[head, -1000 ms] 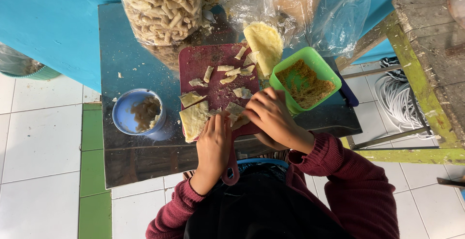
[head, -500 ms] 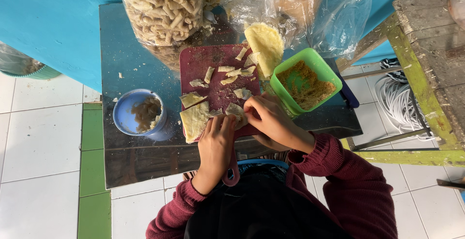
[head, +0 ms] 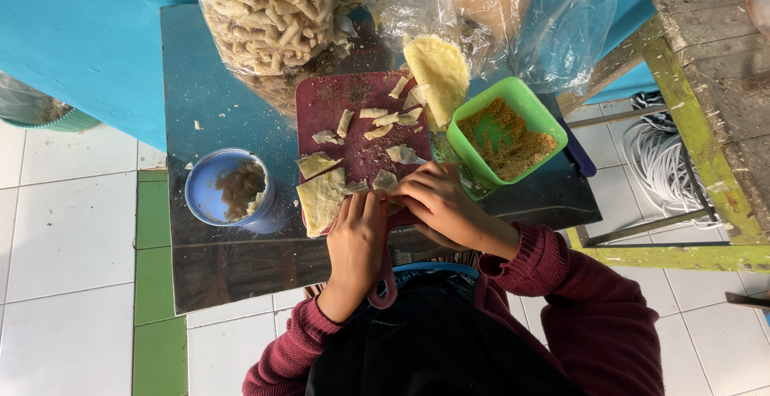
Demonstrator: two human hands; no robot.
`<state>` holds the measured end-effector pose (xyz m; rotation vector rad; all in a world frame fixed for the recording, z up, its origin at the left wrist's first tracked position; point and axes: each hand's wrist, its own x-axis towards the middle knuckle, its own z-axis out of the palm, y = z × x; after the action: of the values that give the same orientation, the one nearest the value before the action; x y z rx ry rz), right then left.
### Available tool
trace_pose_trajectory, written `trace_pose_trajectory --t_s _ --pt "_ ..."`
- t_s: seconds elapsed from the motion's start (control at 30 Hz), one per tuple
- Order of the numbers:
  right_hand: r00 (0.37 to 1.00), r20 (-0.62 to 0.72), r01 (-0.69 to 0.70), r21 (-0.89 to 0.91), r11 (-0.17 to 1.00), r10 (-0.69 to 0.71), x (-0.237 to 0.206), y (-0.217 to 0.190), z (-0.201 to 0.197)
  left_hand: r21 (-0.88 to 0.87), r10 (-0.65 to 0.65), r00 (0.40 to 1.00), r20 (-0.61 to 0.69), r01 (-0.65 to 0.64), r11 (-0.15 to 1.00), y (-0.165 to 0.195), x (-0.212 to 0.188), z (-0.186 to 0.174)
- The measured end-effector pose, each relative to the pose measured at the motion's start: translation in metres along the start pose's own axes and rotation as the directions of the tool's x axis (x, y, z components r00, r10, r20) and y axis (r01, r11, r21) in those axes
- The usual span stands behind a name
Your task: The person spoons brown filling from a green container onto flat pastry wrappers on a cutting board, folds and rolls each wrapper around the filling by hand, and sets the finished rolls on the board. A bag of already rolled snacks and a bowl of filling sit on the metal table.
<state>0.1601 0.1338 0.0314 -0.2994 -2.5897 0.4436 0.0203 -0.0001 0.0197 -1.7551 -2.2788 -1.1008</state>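
Note:
My left hand (head: 357, 235) and my right hand (head: 439, 203) meet at the near edge of a dark red cutting board (head: 337, 103). The fingers of both pinch a small pale dough piece (head: 385, 181) lying there. A larger square dough sheet (head: 321, 199) lies just left of my left hand. Several cut dough strips (head: 377, 119) are scattered over the board. At the board's far right corner rests a stack of yellow round dough sheets (head: 437, 71). A green square tub (head: 529, 99) of brown crumbly filling stands right beside my right hand.
A blue bowl (head: 200, 191) of brownish paste sits left of the board on the metal table (head: 216, 259). A bag of rolled snacks (head: 265, 11) and a clear plastic bag (head: 545, 19) stand at the back. A wooden bench (head: 706, 83) and white coiled cable (head: 666, 155) are to the right.
My right hand has slid a little left and nearer, and my left fingers have edged forward, so both hands now close in on the small dough piece.

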Motion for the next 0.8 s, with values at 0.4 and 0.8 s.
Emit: trace_pose_trajectory --t_s 0.4,0.8 --pt "0.979 0.097 0.182 -0.035 0.983 -0.178 -0.004 0.009 -0.007 -0.094 0.315 0.948 0.037 -0.311 0.946 -0.022 0.005 -0.024" --pt "0.997 -0.002 0.076 0.074 0.994 -0.076 0.006 0.021 0.013 -0.058 0.208 0.978 -0.014 -0.209 0.976 -0.023 0.011 -0.011"
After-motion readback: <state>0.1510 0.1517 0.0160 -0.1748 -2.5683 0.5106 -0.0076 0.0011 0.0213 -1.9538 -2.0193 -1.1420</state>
